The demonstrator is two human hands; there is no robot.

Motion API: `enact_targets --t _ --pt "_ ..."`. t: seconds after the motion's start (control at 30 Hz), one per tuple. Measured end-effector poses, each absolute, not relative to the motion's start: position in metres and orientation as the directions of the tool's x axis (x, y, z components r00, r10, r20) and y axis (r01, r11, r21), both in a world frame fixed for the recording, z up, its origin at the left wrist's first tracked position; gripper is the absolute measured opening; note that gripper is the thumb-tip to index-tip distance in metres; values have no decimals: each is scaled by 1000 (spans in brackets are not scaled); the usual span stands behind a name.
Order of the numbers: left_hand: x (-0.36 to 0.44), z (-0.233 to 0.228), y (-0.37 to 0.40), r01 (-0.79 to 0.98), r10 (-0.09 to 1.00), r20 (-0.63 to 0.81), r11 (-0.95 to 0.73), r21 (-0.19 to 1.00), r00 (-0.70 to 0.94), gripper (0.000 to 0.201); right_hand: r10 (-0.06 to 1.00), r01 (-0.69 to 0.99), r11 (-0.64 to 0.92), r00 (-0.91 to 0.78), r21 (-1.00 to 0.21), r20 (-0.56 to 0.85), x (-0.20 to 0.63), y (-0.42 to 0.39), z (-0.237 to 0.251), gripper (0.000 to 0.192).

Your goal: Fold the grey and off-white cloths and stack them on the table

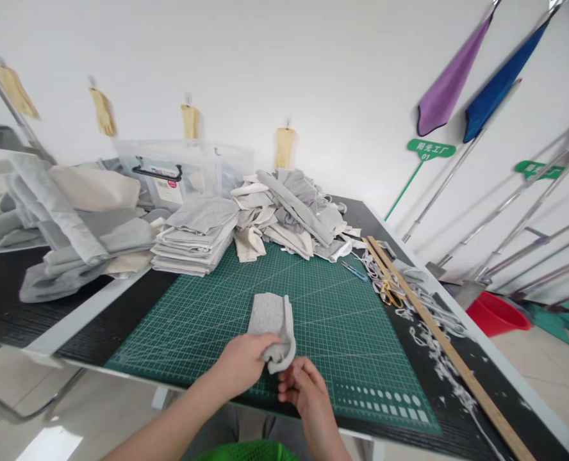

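Note:
A small grey fabric piece [271,317] with a pale ribbed edge lies on the green cutting mat [207,320] near the table's front edge. My left hand [240,363] grips its near end, fingers curled over the cloth. My right hand [304,387] pinches the same near corner from the right side, just below the ribbed strip. The far end of the piece rests flat on the mat.
A folded stack of grey cloth [195,243] and a loose heap of grey and cream pieces [289,214] lie behind the mat. A wooden ruler [438,339], gold scissors [390,293], blue snips [354,270] and trimmings sit at the right. A red basin [498,314] stands on the floor.

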State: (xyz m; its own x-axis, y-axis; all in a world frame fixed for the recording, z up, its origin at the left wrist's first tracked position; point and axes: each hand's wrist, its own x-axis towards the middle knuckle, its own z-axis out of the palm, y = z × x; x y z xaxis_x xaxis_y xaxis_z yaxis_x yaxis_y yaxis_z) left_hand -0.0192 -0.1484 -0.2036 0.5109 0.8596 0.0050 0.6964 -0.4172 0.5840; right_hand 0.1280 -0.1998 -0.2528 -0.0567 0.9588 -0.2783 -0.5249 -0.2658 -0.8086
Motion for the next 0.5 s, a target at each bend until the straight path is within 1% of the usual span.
enact_targets --t 0.13,0.2,0.33,0.5 --pt "-44 -178 -127 571 880 9 -316 757 475 35 954 -517 -281 -54 -809 -296 130 -198 -253 22" --pt "-60 -161 -110 527 894 17 -280 802 448 30 948 -510 -298 -62 -807 -311 130 -197 -253 25" --pt "-93 -115 -66 522 913 55 -280 806 405 12 957 -510 -275 -69 -815 -280 129 -198 -251 21" --pt "-111 -47 -16 527 932 108 -289 800 347 15 962 -502 -262 -72 -824 -262 130 -197 -255 22"
